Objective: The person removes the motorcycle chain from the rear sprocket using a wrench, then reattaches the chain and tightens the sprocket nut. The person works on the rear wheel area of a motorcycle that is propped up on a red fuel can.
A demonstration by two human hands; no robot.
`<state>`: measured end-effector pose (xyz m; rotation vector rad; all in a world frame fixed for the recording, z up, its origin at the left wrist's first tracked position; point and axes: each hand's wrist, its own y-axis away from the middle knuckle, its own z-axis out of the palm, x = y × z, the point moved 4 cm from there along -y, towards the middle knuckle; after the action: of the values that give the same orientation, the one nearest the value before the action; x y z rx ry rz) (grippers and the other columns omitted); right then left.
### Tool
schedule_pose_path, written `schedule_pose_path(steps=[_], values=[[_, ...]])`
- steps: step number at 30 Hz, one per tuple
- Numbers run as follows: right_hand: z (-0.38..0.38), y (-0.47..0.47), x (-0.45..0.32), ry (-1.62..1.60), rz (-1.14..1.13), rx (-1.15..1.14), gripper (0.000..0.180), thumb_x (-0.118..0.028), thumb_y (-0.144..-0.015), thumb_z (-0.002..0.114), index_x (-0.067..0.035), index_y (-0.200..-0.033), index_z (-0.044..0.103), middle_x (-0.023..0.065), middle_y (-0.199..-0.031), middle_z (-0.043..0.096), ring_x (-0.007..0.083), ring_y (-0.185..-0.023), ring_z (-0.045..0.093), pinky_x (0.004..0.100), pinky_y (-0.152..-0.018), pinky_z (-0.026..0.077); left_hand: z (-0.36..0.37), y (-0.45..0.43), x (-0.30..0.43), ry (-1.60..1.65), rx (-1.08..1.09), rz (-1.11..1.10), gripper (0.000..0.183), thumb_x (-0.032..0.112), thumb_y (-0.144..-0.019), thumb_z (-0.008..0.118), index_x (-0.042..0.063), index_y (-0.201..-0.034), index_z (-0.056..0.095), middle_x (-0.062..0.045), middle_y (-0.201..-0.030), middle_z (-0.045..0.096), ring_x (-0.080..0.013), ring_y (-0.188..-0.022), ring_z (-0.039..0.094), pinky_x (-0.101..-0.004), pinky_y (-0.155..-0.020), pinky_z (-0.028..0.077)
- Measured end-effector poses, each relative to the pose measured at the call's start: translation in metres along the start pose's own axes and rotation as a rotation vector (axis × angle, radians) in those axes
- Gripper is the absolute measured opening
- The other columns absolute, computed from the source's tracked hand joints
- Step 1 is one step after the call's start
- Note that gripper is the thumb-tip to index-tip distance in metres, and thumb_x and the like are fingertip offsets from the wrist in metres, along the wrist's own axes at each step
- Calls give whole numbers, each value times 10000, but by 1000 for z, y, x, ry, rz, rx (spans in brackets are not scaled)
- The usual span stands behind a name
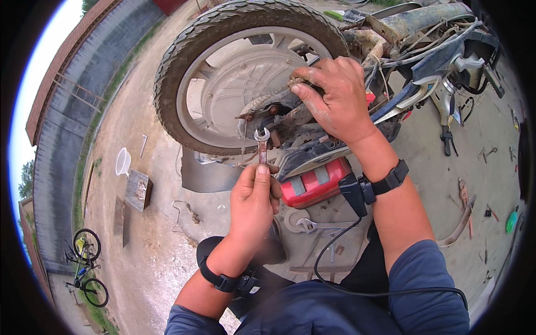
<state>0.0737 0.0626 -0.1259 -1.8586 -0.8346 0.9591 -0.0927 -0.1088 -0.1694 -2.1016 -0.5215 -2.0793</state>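
My left hand (255, 201) is closed around an open-end wrench (262, 146), its jaws pointing up beside the rusty axle hardware (272, 111) of a wheel. My right hand (335, 92) pinches a dirty, ridged cable or sleeve (295, 82) between thumb and fingers; its exact kind is unclear. Behind both hands stands the wheel with its treaded rubber tire (176, 50) and large dusty hub (234, 79). The motorcycle-like frame (406, 25) runs to the upper right, with loose cables along it. Below the wheel, a red tail light housing (318, 182) lies near my right forearm.
An adjustable wrench (322, 225) lies on the concrete before me. More tools, including red-handled pliers (464, 194), are scattered at the right. To the left are a metal box (138, 190), a white plastic container (123, 161) and a bicycle (83, 268) farther off.
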Motion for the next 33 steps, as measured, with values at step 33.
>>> schedule_pose_path(steps=[33], values=[[0, 0, 0, -2, -4, 16, 183, -326, -854, 822, -200, -987, 818, 7, -821, 644, 271, -891, 601, 438, -942, 436, -41, -50, 170, -1506, -186, 853, 92, 125, -943, 709, 52, -981, 750, -148, -877, 700, -389, -825, 685, -469, -721, 542]])
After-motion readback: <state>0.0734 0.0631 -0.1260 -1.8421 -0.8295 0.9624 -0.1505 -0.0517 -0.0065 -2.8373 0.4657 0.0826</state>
